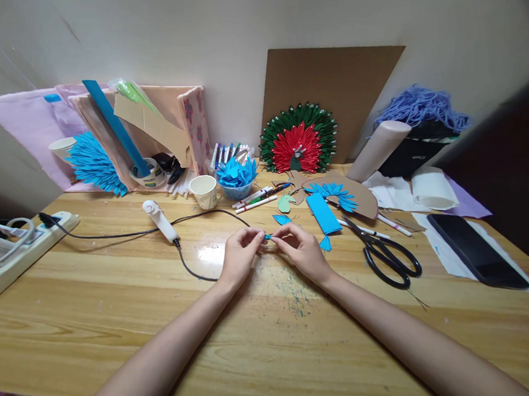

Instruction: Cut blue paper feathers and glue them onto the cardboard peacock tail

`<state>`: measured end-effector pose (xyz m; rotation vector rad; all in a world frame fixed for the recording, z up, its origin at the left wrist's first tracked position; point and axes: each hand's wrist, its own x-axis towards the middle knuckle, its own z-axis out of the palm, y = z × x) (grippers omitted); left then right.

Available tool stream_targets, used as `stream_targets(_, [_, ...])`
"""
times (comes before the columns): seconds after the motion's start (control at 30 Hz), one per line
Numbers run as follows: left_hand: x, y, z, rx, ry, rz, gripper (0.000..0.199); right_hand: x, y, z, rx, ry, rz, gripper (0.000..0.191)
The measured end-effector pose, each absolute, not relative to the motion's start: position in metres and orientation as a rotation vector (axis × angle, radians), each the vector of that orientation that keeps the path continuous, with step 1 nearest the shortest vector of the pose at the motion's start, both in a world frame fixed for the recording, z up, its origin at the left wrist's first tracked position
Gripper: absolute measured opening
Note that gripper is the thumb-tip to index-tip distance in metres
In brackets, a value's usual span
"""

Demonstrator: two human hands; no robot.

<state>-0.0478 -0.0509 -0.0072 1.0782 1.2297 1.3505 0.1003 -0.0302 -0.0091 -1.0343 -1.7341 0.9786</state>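
The small blue piece [267, 237] is above the middle of the tabletop [268, 356], pinched at its left end between the thumb and fingers of the left hand [243, 256] and at its right end by those of the right hand [304, 254]; it looks like folded paper, though the hands hide too much to be sure. Left of the hands, a white corded tool [161, 222] lies on the wood, its black cable curving behind them. Beyond stand a paper cup [203, 192] and a clear bowl [238, 191] heaped with blue pieces, with markers [256, 203] lying just beside the bowl. To the right are a flat blue strip [323, 213], a brown cardboard shape [358, 198] bearing a fan of blue petals [337, 195], black-handled scissors [385, 254] and a dark phone [478, 251]. Behind, a red and green peacock-like fan [297, 140] leans against a brown board [329, 83].
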Motion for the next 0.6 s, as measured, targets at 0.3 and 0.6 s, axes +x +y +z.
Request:
stream_targets(0.3, [-0.0476,-0.0517,-0.0053,1.07,1.223,1.325,0.022,0.1008,-0.0303,-0.0086,-1.042,-1.765,0.952,0.012])
stream_targets(0.6, [-0.0481,-0.0518,-0.0033,1.103,1.268,1.316,0.022,0.1,-0.0307,-0.0072,-1.043,-1.759,0.971,0.014])
